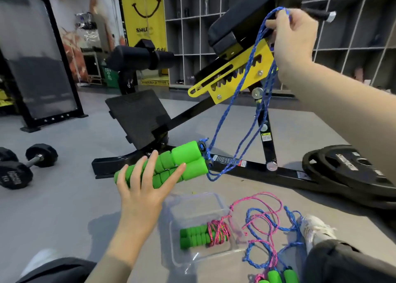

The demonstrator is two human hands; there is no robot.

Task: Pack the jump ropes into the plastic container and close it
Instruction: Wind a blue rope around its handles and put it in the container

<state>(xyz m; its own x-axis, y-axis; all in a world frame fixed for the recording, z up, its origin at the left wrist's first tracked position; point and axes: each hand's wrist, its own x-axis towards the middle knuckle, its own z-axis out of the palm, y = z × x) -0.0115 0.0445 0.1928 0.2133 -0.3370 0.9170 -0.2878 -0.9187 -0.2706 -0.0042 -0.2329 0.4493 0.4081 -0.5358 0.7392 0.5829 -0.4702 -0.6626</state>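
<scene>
My left hand [147, 188] holds two green foam handles [182, 160] of a blue jump rope side by side above the floor. Its blue cord [242, 102] runs up in loops to my right hand [293, 40], which pinches the top of the loops high at the upper right. Below, a clear plastic container [197, 205] lies open on the floor with one wound pink-roped, green-handled jump rope [203, 235] inside. To its right, loose pink and blue ropes [265, 229] lie tangled on the floor, their green handles [280, 276] at the bottom edge.
A black and yellow weight bench [231, 76] stands just behind the ropes. Black weight plates [351, 171] lie at the right, dumbbells [19, 167] at the left. My knees and a white shoe [315, 231] frame the container. Grey floor spreads to the left.
</scene>
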